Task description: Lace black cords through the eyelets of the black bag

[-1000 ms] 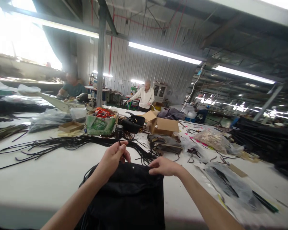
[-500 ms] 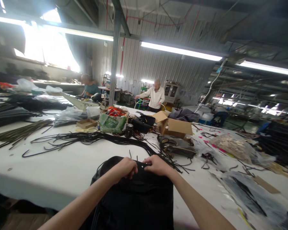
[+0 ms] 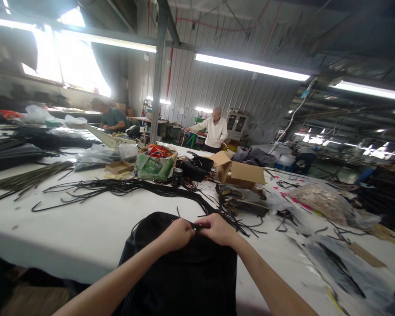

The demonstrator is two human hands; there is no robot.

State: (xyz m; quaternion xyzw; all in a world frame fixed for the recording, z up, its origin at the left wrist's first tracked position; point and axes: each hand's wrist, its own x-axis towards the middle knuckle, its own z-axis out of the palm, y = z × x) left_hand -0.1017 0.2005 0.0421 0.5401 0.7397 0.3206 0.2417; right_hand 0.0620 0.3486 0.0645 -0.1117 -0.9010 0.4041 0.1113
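Observation:
A black bag (image 3: 184, 281) stands upright at the near edge of the table, with small eyelets along its upper rim. My left hand (image 3: 179, 233) is closed in a pinch at that rim; its fingertips hide what lies between them. Close beside it, my right hand (image 3: 215, 229) grips the rim between thumb and fingers. The fingertips of both hands almost meet around an eyelet. A thin black cord end (image 3: 178, 211) sticks up behind the rim, left of my hands. Beyond the bag lies a long bundle of black cords (image 3: 158, 189).
A green bag with orange stuff (image 3: 154, 164), a dark jar (image 3: 177, 177), an open cardboard box (image 3: 245, 173) and a grey bag (image 3: 242, 199) stand farther back on the white table (image 3: 79, 232). Plastic bags (image 3: 322, 202) lie right. Two people (image 3: 214, 129) work in the background.
My left hand has moved right along the rim, closer to my right hand. A cord end that stood up by my left hand no longer shows there. The seated person leans lower.

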